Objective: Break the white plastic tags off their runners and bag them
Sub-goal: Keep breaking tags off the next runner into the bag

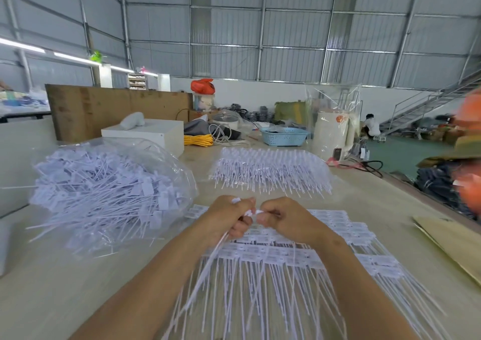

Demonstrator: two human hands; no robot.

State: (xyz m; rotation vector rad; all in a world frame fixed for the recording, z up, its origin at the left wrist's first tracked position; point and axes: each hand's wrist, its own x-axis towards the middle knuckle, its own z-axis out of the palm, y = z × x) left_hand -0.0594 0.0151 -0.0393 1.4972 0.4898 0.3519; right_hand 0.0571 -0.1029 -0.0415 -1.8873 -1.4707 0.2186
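My left hand [230,218] grips a bundle of white plastic tags [208,259] whose long tails trail down toward me. My right hand [282,218] pinches a white tag piece [256,212] between the two hands, which nearly touch. Beneath them, rows of tags on their runners [286,256] lie flat on the table, tails pointing toward me. To the left sits a clear plastic bag [112,191] heaped with loose tags. A second batch of tags on runners [270,170] lies farther back.
The pale table [78,287] holds a white box [145,134], a yellow cord coil [197,140], a blue basket [285,136] and a white appliance [330,136]. A cardboard sheet [453,243] lies at the right edge. A brown board [114,108] stands behind.
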